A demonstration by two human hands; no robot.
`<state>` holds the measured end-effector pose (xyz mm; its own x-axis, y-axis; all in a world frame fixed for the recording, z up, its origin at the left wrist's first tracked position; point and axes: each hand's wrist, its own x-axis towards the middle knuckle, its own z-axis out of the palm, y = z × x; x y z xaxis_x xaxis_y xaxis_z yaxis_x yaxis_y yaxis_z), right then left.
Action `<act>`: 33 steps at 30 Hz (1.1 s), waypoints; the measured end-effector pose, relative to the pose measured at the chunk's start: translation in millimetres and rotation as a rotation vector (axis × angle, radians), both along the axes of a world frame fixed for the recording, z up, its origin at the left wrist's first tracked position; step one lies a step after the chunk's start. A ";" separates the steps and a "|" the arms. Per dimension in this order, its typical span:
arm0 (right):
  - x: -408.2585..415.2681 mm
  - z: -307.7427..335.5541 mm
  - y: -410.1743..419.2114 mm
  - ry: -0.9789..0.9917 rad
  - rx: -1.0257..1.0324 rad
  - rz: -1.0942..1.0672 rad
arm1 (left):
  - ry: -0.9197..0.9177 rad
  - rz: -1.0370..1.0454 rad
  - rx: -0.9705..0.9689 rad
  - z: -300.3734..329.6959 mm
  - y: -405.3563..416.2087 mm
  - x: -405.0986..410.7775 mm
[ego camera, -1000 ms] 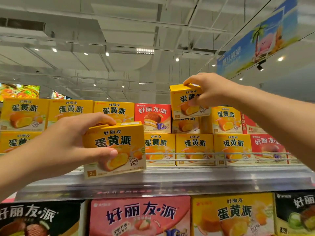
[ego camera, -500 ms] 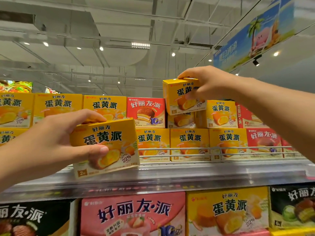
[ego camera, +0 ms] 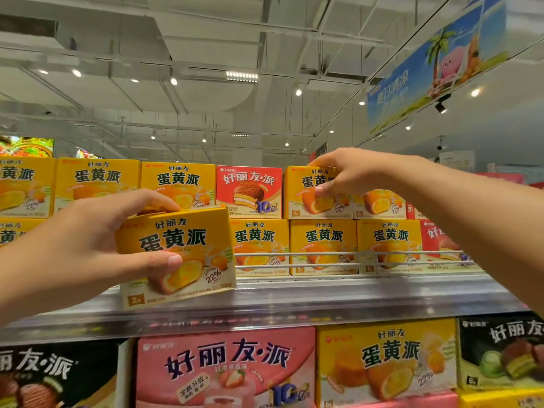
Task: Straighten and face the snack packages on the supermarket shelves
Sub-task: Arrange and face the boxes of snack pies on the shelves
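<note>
Mid-facing, top shelf (ego camera: 294, 301). Left hand (ego camera: 97, 245) clamped on tilted yellow box (ego camera: 188, 245) at 8 o'clock, off stack. Right hand (ego camera: 347, 172) pinches upper box (ego camera: 303, 195) at 1 o'clock, seating it beside red box (ego camera: 250, 189). Next: square it, slot left box into row.

The right hand (ego camera: 350, 172) covers the upper yellow box's (ego camera: 306, 198) title.

Two yellow egg-yolk pie boxes off their rows
One tilted box (ego camera: 176, 254) hangs before the shelf rail (ego camera: 323, 254); another box (ego camera: 315, 192) sits upright atop the row behind it.

supermarket | stocked snack shelves (ego camera: 265, 301) | hanging promo banner (ego camera: 435, 66)
</note>
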<state>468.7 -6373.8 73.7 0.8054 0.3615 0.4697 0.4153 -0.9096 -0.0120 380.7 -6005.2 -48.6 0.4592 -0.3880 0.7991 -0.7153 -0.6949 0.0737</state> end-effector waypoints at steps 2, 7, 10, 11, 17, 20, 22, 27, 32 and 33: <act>0.6 1.6 -5.5 -0.009 0.004 0.000 | 0.005 0.011 0.002 -0.2 -0.5 0.0; -5.6 5.6 -42.1 0.089 0.024 -0.122 | 0.018 -0.044 -0.008 -0.2 -10.4 -1.5; -5.6 -2.5 -57.5 -0.058 -0.113 -0.244 | 0.019 -0.059 -0.008 -0.2 -16.6 -1.5; -4.9 -4.7 -60.2 -0.119 -0.141 -0.251 | 0.026 -0.063 -0.005 -0.2 -18.2 -1.5; -14.2 2.1 -65.2 -0.218 -0.180 -0.206 | 0.030 -0.077 0.010 2.1 -25.6 -1.5; -18.9 4.1 -63.2 -0.222 -0.223 -0.223 | 0.040 -0.083 0.012 1.9 -29.4 -2.7; -19.8 1.5 -60.8 -0.235 -0.232 -0.245 | 0.020 -0.061 0.035 1.1 -30.9 -3.9; -18.4 -4.5 -56.9 -0.206 -0.190 -0.292 | 0.012 -0.049 0.033 1.2 -30.1 -7.5; -20.0 -9.0 -54.3 -0.195 -0.201 -0.314 | 0.031 -0.068 0.004 3.0 -31.3 -12.8; -21.6 -8.5 -53.7 -0.173 -0.193 -0.318 | 0.033 -0.065 0.005 3.1 -31.7 -14.0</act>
